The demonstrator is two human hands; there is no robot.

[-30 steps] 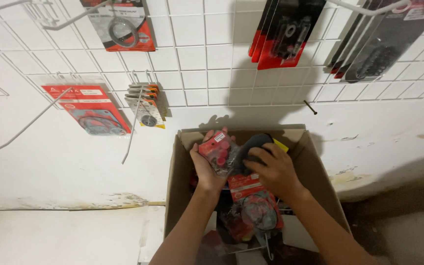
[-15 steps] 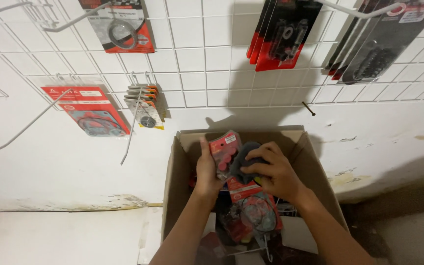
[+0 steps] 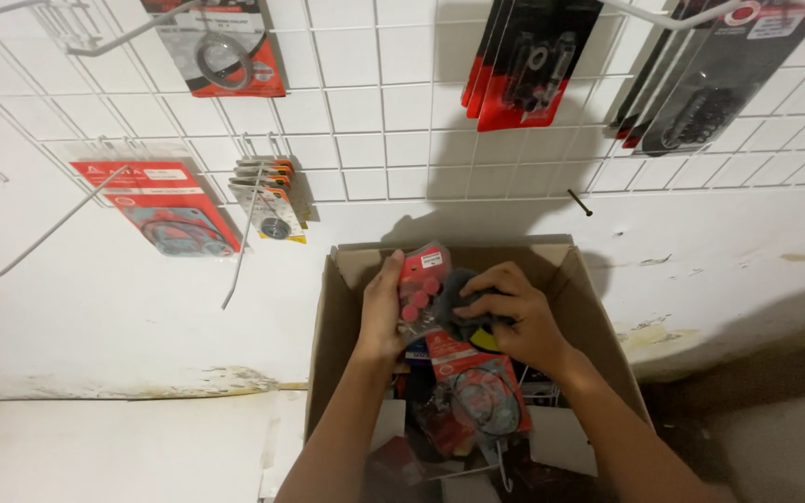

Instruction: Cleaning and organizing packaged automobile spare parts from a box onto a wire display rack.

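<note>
White wire grid panel (image 3: pixel 393 140) on the wall, w/ long metal hooks; carded packs hang off it: a red-backed one w/ a black ring gasket (image 3: pixel 225 47) top left, a red card w/ a thin gasket outline (image 3: pixel 165 210) lower left, a small stack of narrow orange-edged cards (image 3: pixel 270 196) beside it, dark red-edged packs w/ black parts (image 3: pixel 528 56) top centre, black ones (image 3: pixel 710 84) top right. Wall below is white, scuffed, paint flaking.

Under me: open brown cardboard box (image 3: pixel 337 307), flaps up, full of loose blister packs. A red card w/ a wire-thin gasket ring (image 3: pixel 477 391) lies on top of the heap, clear plastic over it.

My left hand (image 3: pixel 384 312) has its grip closed round a small blister pack (image 3: pixel 421 289), red card, row of round red bits under clear film, held upright above the box's back half. My right hand (image 3: pixel 514 321) has its grip curled over a dark grey rounded part (image 3: pixel 463 303), touching the pack's right edge; can't tell exactly what it is.

Handling, my guess: pack is v. light, card stiff-ish but bends, film slick and crackly. Best pinched by the card edges, not the bubble. Dark part looks matte, prob. rubber or plastic, slightly heavier; hold round its body.
</note>
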